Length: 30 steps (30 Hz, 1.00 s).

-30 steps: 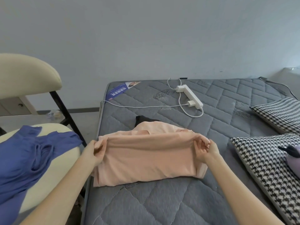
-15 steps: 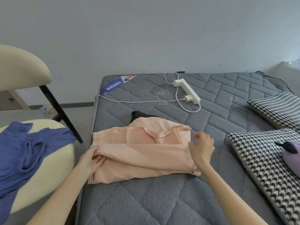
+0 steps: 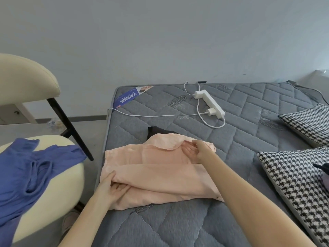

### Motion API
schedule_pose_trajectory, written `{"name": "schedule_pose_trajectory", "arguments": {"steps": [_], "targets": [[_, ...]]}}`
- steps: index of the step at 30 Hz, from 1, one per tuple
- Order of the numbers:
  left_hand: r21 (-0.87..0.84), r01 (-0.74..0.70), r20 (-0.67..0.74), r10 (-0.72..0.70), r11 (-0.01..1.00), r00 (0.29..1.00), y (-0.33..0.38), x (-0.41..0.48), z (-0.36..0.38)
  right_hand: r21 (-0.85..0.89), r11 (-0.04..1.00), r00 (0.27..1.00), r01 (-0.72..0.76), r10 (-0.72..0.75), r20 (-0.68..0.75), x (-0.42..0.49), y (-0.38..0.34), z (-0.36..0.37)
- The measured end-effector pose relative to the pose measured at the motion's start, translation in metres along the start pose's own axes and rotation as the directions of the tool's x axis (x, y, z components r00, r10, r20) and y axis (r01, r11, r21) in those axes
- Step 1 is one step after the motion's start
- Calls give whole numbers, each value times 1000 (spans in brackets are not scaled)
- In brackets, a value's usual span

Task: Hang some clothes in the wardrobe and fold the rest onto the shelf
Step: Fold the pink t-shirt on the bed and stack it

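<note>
A grey quilted mattress (image 3: 249, 139) is filling most of the view under a bare wall. A cream chair (image 3: 26, 81) is standing off its left edge, carrying a blue garment (image 3: 26, 172). The pink garment (image 3: 160, 175) is lying half folded near the mattress's left edge, partly covering a black garment (image 3: 156, 131).

The likely trouble is the fold coming apart. The layers are sitting loose and uneven, so a tug at the collar could be dragging the top layer askew. The near-left corner could be sliding toward the mattress edge, or the black piece could be getting caught up with the pink one.

The left hand (image 3: 112, 188) is resting flat, fingers straight, on the near-left corner of the fold. The right hand (image 3: 195, 151) is at the far side, fingers slipped under the raised collar edge and thumb over it, seemingly pinching it.
</note>
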State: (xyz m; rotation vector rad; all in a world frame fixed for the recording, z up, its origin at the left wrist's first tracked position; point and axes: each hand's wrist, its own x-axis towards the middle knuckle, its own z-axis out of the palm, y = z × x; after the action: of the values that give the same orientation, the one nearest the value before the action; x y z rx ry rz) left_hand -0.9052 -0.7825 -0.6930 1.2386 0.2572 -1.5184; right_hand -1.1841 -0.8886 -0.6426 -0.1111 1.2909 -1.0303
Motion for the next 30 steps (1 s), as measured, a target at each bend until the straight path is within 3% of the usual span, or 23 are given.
{"name": "schedule_pose_trajectory", "arguments": {"steps": [3,6,8,10,12,14,16,21,24,30], "targets": [[-17,-30,-24,30,999,999,3,8,-3,40,996,996,85,-84,-24,14,-10,-13],[-19,-46,-37,45,999,998,2,13,-6,-210,926,933,314,-342,-113,19,-10,-29],[-22,-48,-34,47,999,998,1,16,-5,-555,681,772,477,-627,-107,16,-8,-44],[-22,-47,-35,46,999,998,1,18,-5,-796,399,620,456,-784,-37,14,-6,-66],[-19,-51,-40,50,999,998,0,19,-4,-902,282,631,327,-776,-14,15,-5,-88],[-19,-51,-50,50,999,997,-1,20,-3,-938,268,740,222,-672,-17,19,-5,-101],[-18,-51,-60,50,999,997,-1,20,-2,-933,283,781,221,-625,-4,23,-3,-108],[-22,-50,-80,48,999,996,1,19,1,-897,312,672,314,-740,-22,24,-15,-97],[-31,-67,-88,64,997,994,2,18,6,-829,365,656,424,-755,3,25,-34,-88],[-23,-84,-98,81,996,992,4,19,8,-929,284,698,239,-715,-39,35,-56,-81]]}}
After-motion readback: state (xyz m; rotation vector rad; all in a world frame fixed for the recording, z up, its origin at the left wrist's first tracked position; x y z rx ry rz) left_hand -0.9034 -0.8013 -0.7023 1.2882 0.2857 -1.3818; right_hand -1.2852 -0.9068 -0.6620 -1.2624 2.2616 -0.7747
